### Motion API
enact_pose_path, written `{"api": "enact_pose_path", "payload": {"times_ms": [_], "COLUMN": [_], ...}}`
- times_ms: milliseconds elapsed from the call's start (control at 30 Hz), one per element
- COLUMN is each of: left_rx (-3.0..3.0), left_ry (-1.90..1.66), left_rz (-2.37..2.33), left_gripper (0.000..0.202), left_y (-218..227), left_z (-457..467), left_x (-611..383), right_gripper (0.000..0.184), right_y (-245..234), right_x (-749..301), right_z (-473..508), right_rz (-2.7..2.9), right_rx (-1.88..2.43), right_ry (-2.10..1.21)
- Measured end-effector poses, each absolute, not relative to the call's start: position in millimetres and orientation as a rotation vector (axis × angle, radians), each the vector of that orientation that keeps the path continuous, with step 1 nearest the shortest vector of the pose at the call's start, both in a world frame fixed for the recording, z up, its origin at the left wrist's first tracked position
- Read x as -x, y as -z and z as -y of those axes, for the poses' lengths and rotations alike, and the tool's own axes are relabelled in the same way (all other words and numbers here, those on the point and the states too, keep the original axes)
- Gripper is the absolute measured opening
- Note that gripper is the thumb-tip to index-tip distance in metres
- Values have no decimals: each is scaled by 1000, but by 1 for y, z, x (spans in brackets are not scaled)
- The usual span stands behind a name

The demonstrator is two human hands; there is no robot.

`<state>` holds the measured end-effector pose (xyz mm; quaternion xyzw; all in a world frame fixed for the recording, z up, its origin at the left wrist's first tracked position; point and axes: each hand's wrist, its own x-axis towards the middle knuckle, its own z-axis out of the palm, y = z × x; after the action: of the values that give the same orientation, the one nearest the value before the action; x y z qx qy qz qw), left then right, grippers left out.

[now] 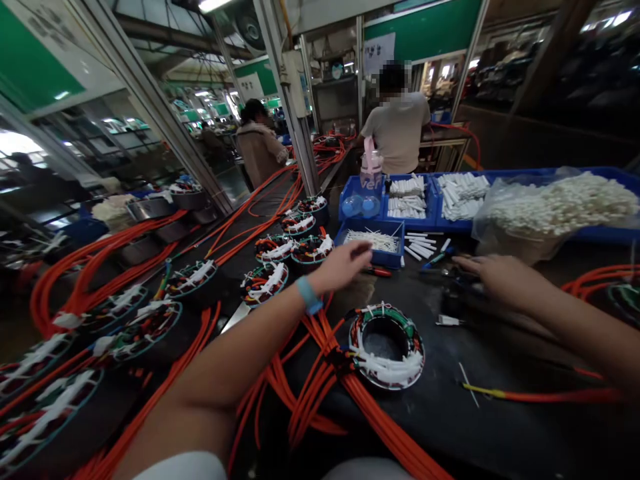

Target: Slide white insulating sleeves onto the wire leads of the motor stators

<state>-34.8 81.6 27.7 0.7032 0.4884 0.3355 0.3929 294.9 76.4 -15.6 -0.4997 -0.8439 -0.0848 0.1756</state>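
My left hand [343,267], with a blue band at the wrist, is at the front edge of a small blue bin [400,260] of thin white cable ties [373,239]. Its fingers are curled together, and what they hold, if anything, is hidden. To the right, my right hand [493,272] stretches its fingers out beside a dark tool [457,275] on the bench. Between my arms lies a ring-shaped motor stator [393,370], its windings tied and white sleeves along its near side. Thick orange cables [385,417] run from it toward me.
Several more stators [265,283] stand to the left with orange cables. Blue trays [433,217] of white tubes and a plastic bag [555,207] of white pieces line the back. A red-handled tool [379,271] and a yellow-tipped cable [483,391] lie on the bench. Co-workers [403,130] are beyond.
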Motion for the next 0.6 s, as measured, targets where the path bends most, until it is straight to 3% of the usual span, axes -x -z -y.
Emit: {"api": "enact_pose_path", "payload": {"times_ms": [100, 200, 367, 467, 600], "left_rx": [-1724, -1593, -1649, -1614, -1458], "left_ry": [-815, -814, -935, -956, -891], "left_rz": [-1141, -1119, -1300, -1354, -1567], "left_gripper": [40, 59, 79, 83, 56], "left_y": [1, 27, 49, 67, 103], "left_z": [-10, 42, 97, 138, 187], "left_x": [61, 80, 76, 70, 76], "right_gripper": [45, 55, 56, 53, 45], "right_y": [3, 12, 53, 64, 60], "right_x": [-250, -187, -147, -168, -190], "right_z": [-44, 16, 31, 5, 31], "right_rz": [2481, 2459, 2491, 2416, 1961], "right_rx": [1285, 935, 498, 709, 1355], "right_ry": [281, 12, 319, 302, -113]}}
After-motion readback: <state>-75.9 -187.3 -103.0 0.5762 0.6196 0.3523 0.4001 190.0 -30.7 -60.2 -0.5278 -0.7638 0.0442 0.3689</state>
